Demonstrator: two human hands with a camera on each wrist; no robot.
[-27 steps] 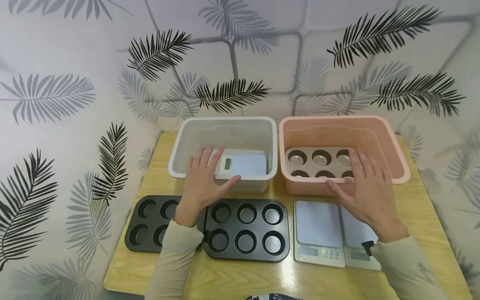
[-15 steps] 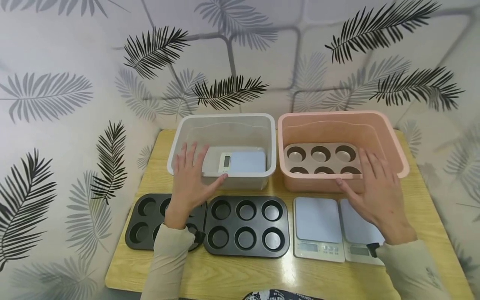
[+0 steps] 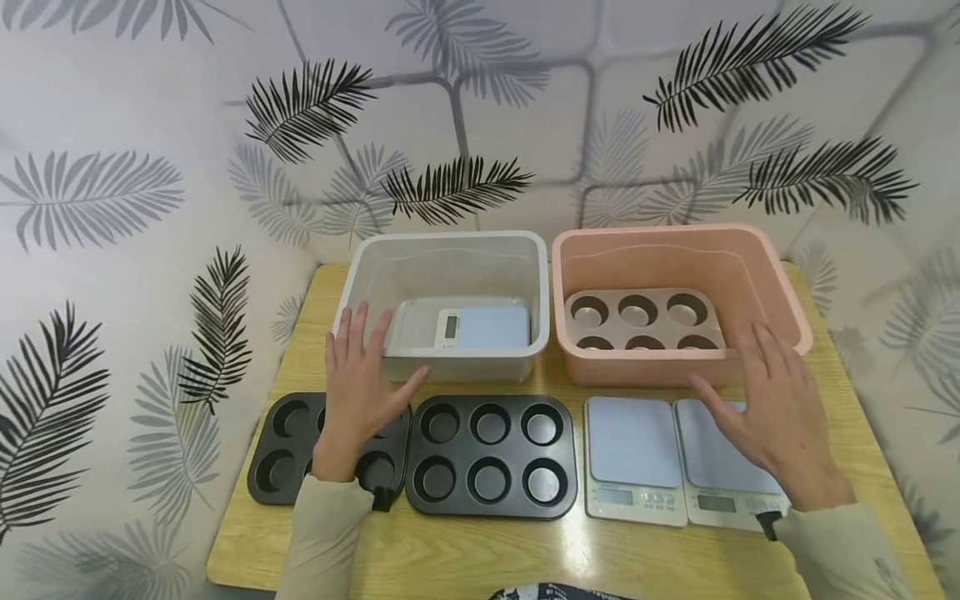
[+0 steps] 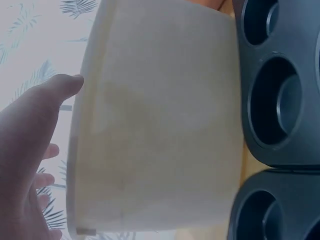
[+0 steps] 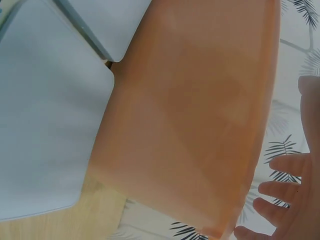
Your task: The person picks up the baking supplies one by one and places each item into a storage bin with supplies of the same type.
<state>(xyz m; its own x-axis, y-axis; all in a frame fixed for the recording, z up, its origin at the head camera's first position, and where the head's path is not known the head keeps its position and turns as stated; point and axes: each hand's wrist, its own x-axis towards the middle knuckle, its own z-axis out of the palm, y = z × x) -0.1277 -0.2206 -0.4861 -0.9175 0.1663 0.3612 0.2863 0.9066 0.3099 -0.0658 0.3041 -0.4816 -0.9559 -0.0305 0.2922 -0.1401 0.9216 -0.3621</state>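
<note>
My left hand [image 3: 358, 387] hovers with fingers spread at the front left of the white bin [image 3: 450, 367], above a dark muffin pan [image 3: 277, 450]. Inside that bin lies a kitchen scale [image 3: 491, 327]. Over on the right, my other hand [image 3: 780, 408], fingers straight, is in front of the pink bin [image 3: 645, 371] and above a second kitchen scale [image 3: 723, 458]. A beige muffin pan [image 3: 670, 321] lies in the pink bin. Both wrist views show the hands empty, beside the bin walls.
Another dark muffin pan [image 3: 491, 458] and a further kitchen scale [image 3: 633, 454] lie between the hands on the wooden table [image 3: 450, 550]. A leaf-patterned covering [image 3: 570, 117] rises behind the bins.
My left hand has moved left and toward me, off the middle of the white bin. The right hand has shifted right and slightly toward me. The bins, pans and scales stay put.
</note>
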